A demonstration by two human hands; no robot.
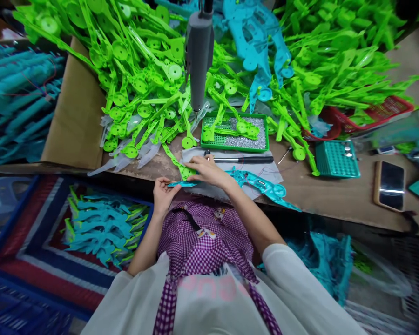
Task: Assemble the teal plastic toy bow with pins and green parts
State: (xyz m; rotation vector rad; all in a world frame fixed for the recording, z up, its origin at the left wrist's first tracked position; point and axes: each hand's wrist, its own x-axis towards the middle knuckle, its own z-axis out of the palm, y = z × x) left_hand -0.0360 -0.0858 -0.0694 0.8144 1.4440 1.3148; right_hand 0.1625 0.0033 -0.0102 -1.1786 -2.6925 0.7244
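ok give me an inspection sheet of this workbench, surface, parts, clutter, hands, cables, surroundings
surface: brown wooden bench with a grey cloth at the front edge
job's things: thin teal plastic strip held between both hands; teal plastic toy shell lying on the cloth
clutter: big heap of lime green plastic toy parts; green tray of small silver screws; black-handled screwdriver; black phone in a tan case
hands: left hand pinches the strip's end; right hand presses on it
cables: thin red wire by the shell
surroundings: grey hanging power screwdriver; blue crate of teal and green parts; red basket
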